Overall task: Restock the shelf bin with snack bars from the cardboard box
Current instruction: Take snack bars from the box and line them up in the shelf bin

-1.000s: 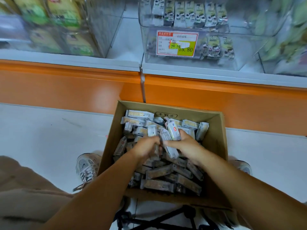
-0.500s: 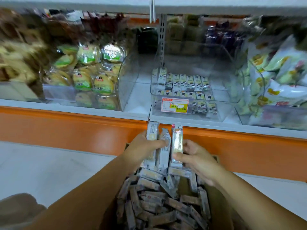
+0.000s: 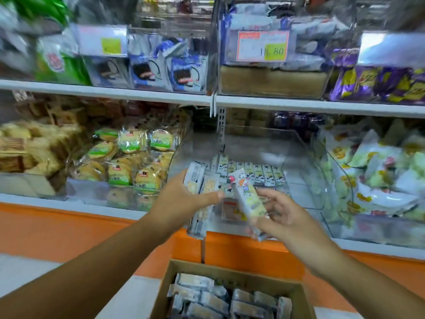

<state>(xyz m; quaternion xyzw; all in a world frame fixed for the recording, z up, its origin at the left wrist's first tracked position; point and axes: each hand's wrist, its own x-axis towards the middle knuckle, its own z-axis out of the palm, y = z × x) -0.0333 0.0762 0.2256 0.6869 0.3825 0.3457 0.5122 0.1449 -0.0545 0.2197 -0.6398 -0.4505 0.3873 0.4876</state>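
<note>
Lower shelf (image 3: 69, 201) carries a clear bin (image 3: 305, 180); floor (image 3: 20, 270) bears the cardboard box (image 3: 230, 273).

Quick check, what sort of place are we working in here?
Most likely a shop's snack aisle: clear shelf bin among stocked shelves, price label, and a cardboard box of snack bars for restocking.

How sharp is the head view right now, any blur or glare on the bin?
Head view: motion blur smears the upper left shelf and the right hand; the left hand and its snack bars read better; the clear shelf bin shows pale reflections; wide-angle bending curves the shelves.
</note>
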